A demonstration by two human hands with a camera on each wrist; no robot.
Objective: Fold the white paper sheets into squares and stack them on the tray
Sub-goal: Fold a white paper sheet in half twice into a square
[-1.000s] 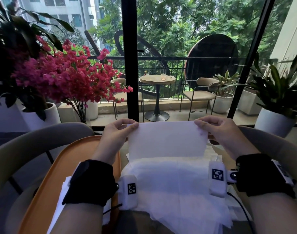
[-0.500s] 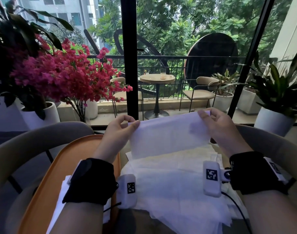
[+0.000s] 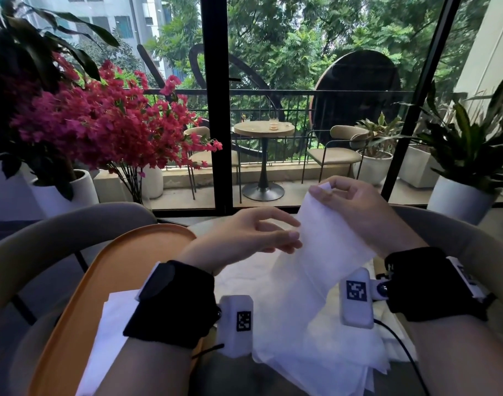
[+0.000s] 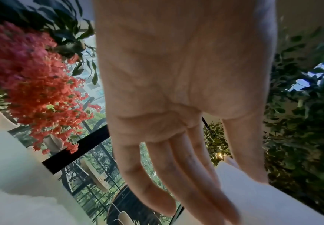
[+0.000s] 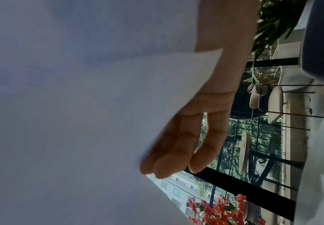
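A folded white paper sheet [image 3: 316, 261] hangs slanting down from my right hand [image 3: 322, 190], which pinches its top corner above the pile. In the right wrist view the sheet [image 5: 80, 106] covers most of the picture, with the fingers [image 5: 176, 153] curled behind it. My left hand [image 3: 291, 233] is beside the sheet's left edge, fingers straight, tips touching it. Its palm and straight fingers [image 4: 176, 175] show in the left wrist view, with the paper [image 4: 263, 205] under the tips. An orange tray [image 3: 116, 267] lies at the left and holds folded white sheets [image 3: 113, 324].
A loose pile of white sheets [image 3: 316, 358] lies in front of me under the wrists. Grey chair backs [image 3: 58, 232] curve at both sides. Pink flowers [image 3: 96, 124] in a white pot stand at the left, a potted plant [image 3: 467, 155] at the right, glass doors beyond.
My left hand has let go of its corner and moved right to the sheet's edge. My right hand has lifted its corner, so the sheet now hangs instead of being spread.
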